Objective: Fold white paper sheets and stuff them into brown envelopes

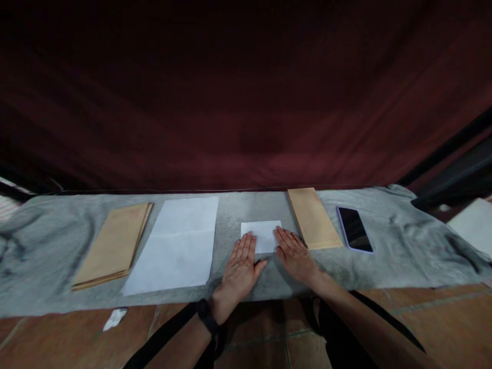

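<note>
A small white folded sheet of paper [264, 236] lies flat on the grey cloth in front of me. My left hand [240, 269] rests on its left edge, fingers stretched out and thumb apart. On the right edge lies my right hand [295, 256], also flat with its fingers extended. Both palms face down, and neither hand grips anything. Just beyond my right fingers is a brown envelope [315, 218]. Left of my left hand are large white paper sheets [177, 246] with a faint crease across them.
A stack of brown envelopes [111, 243] lies at the left of the grey cloth [234, 205]. A phone [354, 229] with a purple edge sits at the right. Behind hangs a dark red curtain [246, 128]. A crumpled white scrap [115, 319] is on the tiled floor [69, 338].
</note>
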Tool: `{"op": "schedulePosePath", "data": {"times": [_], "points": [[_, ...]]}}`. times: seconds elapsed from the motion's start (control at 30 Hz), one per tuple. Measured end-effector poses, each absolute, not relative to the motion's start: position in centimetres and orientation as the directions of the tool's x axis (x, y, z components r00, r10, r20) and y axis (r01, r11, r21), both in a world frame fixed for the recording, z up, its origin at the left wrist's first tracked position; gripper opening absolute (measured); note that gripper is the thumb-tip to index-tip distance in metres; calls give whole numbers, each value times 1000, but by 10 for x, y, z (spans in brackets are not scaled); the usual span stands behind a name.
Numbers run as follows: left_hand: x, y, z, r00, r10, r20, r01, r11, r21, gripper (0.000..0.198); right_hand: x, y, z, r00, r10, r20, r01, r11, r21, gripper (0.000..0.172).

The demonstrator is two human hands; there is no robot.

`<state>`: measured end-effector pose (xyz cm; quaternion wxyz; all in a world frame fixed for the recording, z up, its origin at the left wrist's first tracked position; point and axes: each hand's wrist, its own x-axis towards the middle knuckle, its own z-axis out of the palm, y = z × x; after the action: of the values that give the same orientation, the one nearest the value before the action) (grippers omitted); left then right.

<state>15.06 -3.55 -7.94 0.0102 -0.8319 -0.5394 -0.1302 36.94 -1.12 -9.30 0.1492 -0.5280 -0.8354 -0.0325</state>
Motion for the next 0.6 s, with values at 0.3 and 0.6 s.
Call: {"op": "schedulePosePath", "data": {"times": [0.3,0.6], "points": [[155,-39,-71,357,919,168,917,-379,122,73,378,-7,-93,-357,888,291,905,406,-128,62],[157,-39,-68,421,896,142,894,-437,105,67,344,-18,-81,-530,825,196,792,564,-234,58]]}}
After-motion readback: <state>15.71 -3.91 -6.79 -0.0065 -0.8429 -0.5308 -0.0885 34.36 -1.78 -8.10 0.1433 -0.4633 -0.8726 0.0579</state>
